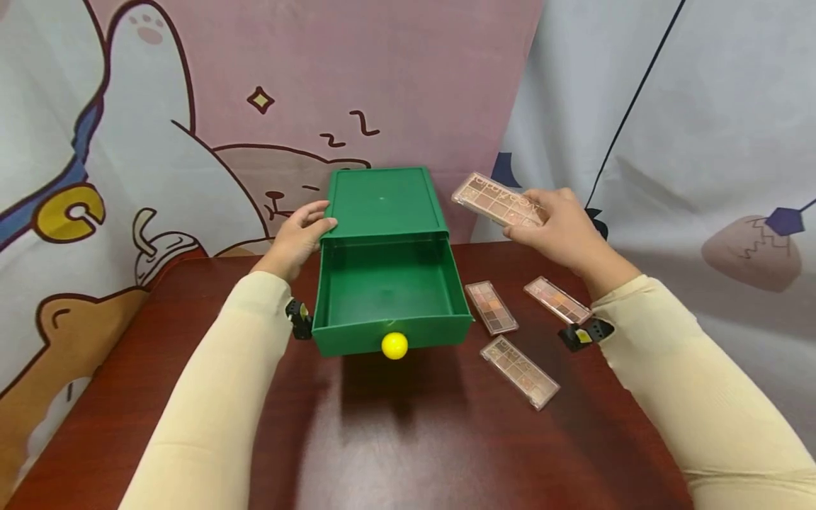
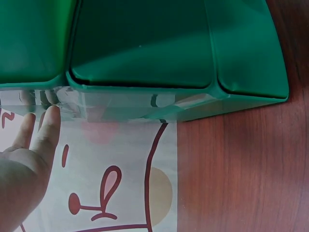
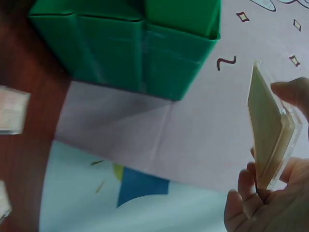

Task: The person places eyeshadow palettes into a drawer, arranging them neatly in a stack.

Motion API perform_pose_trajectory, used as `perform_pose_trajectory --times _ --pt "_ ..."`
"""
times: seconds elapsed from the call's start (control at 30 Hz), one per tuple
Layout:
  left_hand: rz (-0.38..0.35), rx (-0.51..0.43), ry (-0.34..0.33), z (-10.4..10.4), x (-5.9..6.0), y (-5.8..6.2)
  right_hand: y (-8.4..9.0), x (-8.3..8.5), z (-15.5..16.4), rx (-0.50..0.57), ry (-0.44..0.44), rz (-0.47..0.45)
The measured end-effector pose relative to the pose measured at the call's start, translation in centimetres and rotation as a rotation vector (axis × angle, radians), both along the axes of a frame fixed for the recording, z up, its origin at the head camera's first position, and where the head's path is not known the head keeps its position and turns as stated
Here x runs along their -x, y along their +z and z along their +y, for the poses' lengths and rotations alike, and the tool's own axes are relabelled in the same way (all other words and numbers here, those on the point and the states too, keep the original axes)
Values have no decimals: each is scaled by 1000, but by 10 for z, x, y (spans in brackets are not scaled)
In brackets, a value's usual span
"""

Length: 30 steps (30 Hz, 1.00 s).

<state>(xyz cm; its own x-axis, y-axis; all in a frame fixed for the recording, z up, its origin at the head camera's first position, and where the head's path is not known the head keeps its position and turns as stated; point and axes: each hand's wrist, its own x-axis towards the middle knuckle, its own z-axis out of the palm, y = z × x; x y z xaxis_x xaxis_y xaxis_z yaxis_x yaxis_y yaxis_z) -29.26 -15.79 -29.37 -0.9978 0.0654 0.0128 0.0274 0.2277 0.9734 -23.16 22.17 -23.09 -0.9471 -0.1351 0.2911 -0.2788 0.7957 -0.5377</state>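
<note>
A green drawer box (image 1: 382, 202) stands on the table with its top drawer (image 1: 392, 338) pulled out toward me; the drawer bears a round yellow knob (image 1: 394, 346). My left hand (image 1: 299, 237) touches the left side of the box near the top, and the left wrist view shows its fairly straight fingers (image 2: 49, 126) against the side wall. To the right, above the table, my right hand (image 1: 561, 230) grips an eyeshadow palette (image 1: 494, 200) by its right end. In the right wrist view this palette (image 3: 268, 130) appears edge-on between thumb and fingers.
Three more eyeshadow palettes lie on the table right of the box: one beside the drawer (image 1: 491, 307), one farther right (image 1: 557, 300), one nearer me (image 1: 520, 372). The reddish-brown table (image 1: 395, 453) ends at a cartoon-printed cloth backdrop (image 1: 433, 85).
</note>
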Motion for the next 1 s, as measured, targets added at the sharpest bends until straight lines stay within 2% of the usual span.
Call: perform_pose_trajectory --times 0.17,0.4,0.77,1.0 --pt "-4 8 -1 0 1 2 17 14 -24 -8 79 -53" --pt "-16 13 6 -1 1 2 26 25 -58 -128 199 -107" --pt "2 19 21 1 0 5 46 10 -105 -272 392 -296" --pt "-2 4 16 2 -1 4 53 5 -133 -425 463 -337"
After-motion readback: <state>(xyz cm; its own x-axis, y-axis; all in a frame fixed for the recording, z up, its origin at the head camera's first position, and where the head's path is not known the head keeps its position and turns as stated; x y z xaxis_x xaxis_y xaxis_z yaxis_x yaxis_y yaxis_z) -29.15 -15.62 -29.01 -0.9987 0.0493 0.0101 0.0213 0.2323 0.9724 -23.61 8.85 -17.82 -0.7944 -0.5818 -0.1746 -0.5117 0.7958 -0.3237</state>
